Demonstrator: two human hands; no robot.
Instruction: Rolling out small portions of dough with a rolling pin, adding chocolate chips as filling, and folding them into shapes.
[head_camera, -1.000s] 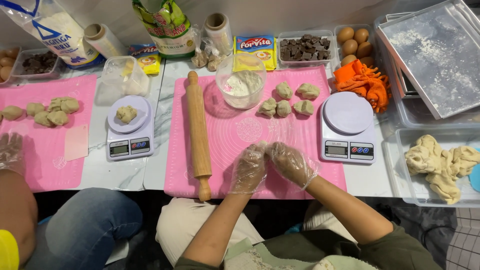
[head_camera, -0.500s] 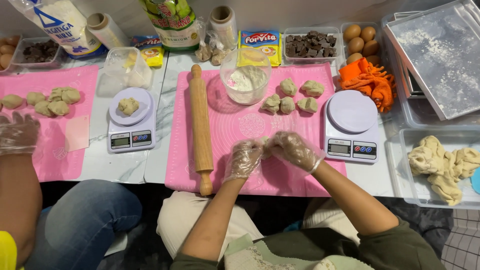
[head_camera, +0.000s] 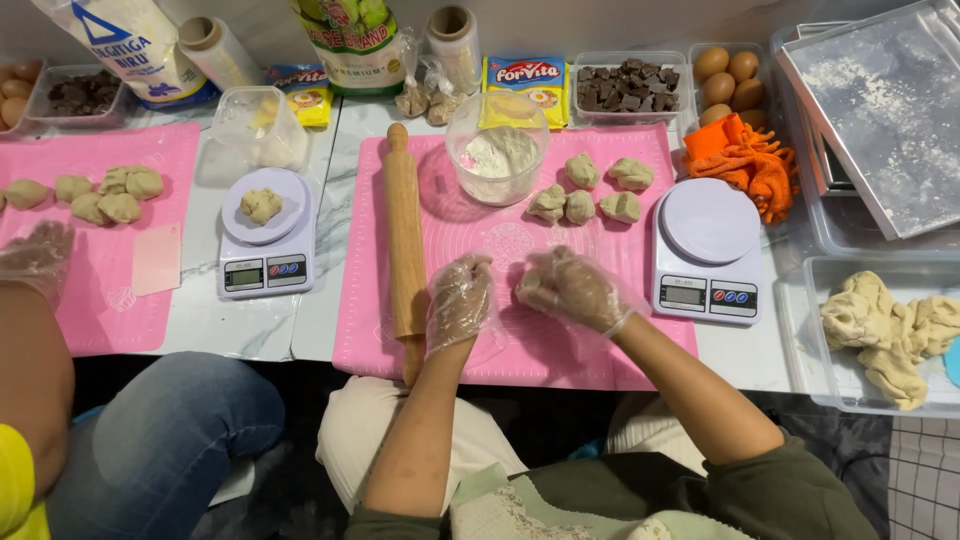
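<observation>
Both hands wear thin clear plastic gloves and meet over the near middle of the pink silicone mat (head_camera: 600, 330). The right hand (head_camera: 572, 290) is curled shut, apparently around a small dough piece that the fingers hide almost wholly; the left hand (head_camera: 460, 300) is half closed beside it, fingertips turned toward the right one, and I cannot tell whether it touches the dough. To shape well here, I judge the palms should roll with light, even pressure so the piece rounds without sticking to the gloves. Toward the mat's far edge lie five dough lumps (head_camera: 585, 190), close together, just right of a clear bowl of flour (head_camera: 497, 150). A wooden rolling pin (head_camera: 405, 240) lies along the mat's left edge. A white kitchen scale (head_camera: 708, 250) stands just off the right edge, its pan bare. At the far left, another person's gloved hand (head_camera: 38, 255) rests on a second pink mat
</observation>
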